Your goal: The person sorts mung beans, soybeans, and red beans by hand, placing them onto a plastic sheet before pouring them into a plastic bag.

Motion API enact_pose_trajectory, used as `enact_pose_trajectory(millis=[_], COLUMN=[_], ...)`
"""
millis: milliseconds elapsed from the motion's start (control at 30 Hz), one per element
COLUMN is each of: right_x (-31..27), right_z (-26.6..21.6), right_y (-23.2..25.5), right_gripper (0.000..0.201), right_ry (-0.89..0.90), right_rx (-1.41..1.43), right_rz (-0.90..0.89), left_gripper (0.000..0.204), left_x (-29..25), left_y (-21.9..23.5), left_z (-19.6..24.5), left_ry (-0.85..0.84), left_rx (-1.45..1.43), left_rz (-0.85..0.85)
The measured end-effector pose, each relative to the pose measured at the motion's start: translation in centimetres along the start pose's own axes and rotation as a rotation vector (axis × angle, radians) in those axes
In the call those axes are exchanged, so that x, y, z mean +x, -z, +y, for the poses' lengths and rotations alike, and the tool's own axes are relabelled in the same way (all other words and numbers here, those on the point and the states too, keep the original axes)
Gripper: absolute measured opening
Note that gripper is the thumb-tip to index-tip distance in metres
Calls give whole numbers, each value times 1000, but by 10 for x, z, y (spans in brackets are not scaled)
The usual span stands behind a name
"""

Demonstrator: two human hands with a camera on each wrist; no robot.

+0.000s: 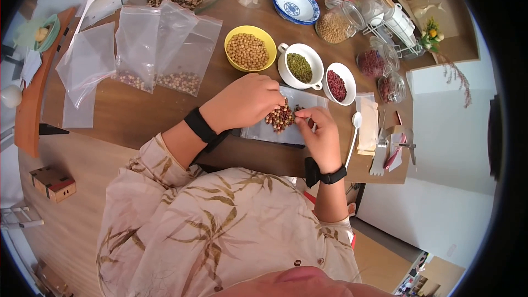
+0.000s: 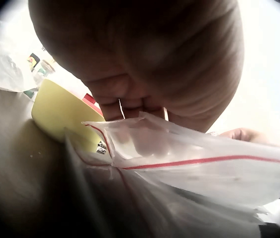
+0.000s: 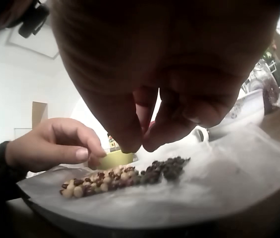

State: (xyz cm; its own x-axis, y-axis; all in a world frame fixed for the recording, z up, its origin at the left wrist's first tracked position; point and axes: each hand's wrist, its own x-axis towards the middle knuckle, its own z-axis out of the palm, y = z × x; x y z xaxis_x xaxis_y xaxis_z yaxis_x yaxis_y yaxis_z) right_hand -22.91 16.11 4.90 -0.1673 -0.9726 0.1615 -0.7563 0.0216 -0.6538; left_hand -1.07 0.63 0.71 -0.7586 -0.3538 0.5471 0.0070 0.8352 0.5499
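A clear zip bag (image 1: 258,133) lies at the table's front edge with mixed beans (image 1: 280,119) in a heap, pale, dark red and green. My left hand (image 1: 245,102) bends over the heap's left side, its fingertips at the bag's film. In the left wrist view, a red zip line (image 2: 189,161) crosses the raised film, and the fingers partly show through it. At the heap's right, my right hand (image 1: 320,135) has thumb and fingertips pinched together over the bag, close to the dark green beans (image 3: 162,168). Whatever lies between those fingertips is hidden.
Behind the hands stand a yellow bowl (image 1: 264,37) of chickpeas, a white two-handled bowl (image 1: 319,66) of green beans and a white bowl (image 1: 350,77) of red beans. Filled bags (image 1: 179,55) lie left. A white spoon (image 1: 355,129) and glass jars (image 1: 352,14) are right.
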Motion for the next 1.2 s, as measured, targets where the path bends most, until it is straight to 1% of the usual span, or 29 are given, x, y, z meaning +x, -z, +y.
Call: enact_pose_trajectory(millis=[67, 167, 233, 300, 400, 467, 533, 600, 667, 700, 767, 800, 833, 900, 967, 1033, 1100, 1133, 1200], right_x=[-5, -3, -2, 0, 3, 4, 5, 5, 3, 3, 3, 0, -3, -9, -10, -11, -12, -12, -10], right_z=[-1, -3, -3, -1, -1, -4, -3, 4, 23, 20, 8, 12, 17, 26, 20, 19, 23, 18, 5], right_y=[-6, -11, -17, -20, -22, -23, -23, -25, -23, -14, 7, 13, 13, 9, 9, 2, -8, -10, -13], right_gripper=[10, 10, 10, 11, 12, 10, 10, 12, 11, 11, 9, 14, 14, 18, 18, 19, 16, 16, 11], right_ry=[-44, -49, -47, -44, -41, -77, -75, -69, -266, -266, -541, -559, -562, -508, -523, -536, -375, -374, -104], right_rx=[-10, -50, -72, -104, -98, -77, -84, -90, 314, 314, 917, 1073, 1069, 1268, 1241, 1218, 642, 643, 62], right_rz=[-4, 29, 51, 75, 74, 42, 34, 26, 38, 33, 3, -30, -24, -10, -6, -5, -23, -21, 29], left_gripper=[10, 12, 10, 10, 10, 10, 15, 15, 15, 14, 14, 14, 14, 14, 14, 9, 9, 9, 10], left_x=[1, 2, 2, 2, 3, 2, 2, 1, 0, 0, -1, -1, 0, 0, 0, 1, 1, 1, 2], left_y=[0, 1, 2, 2, 3, 4, 4, 3, 2, 1, 1, 2, 1, 1, 1, 0, 0, 0, 1], left_z=[-1, -3, -4, -3, -1, -1, -2, -3, -5, -6, -6, -5, -4, -3, -3, -3, -4, -4, -4], left_ry=[-11, 26, 36, 35, 38, 39, 29, 19, 13, 12, 10, 18, 23, 18, 20, 22, 24, 25, 24], left_rx=[5, -48, -102, -95, -90, -85, -67, -63, -56, -52, -50, -36, -23, -25, -21, -46, -52, -58, -67], left_rz=[-21, -50, -25, -24, -25, -24, -45, -36, -26, -25, -23, -39, -57, -55, -53, -25, -28, -29, -31])
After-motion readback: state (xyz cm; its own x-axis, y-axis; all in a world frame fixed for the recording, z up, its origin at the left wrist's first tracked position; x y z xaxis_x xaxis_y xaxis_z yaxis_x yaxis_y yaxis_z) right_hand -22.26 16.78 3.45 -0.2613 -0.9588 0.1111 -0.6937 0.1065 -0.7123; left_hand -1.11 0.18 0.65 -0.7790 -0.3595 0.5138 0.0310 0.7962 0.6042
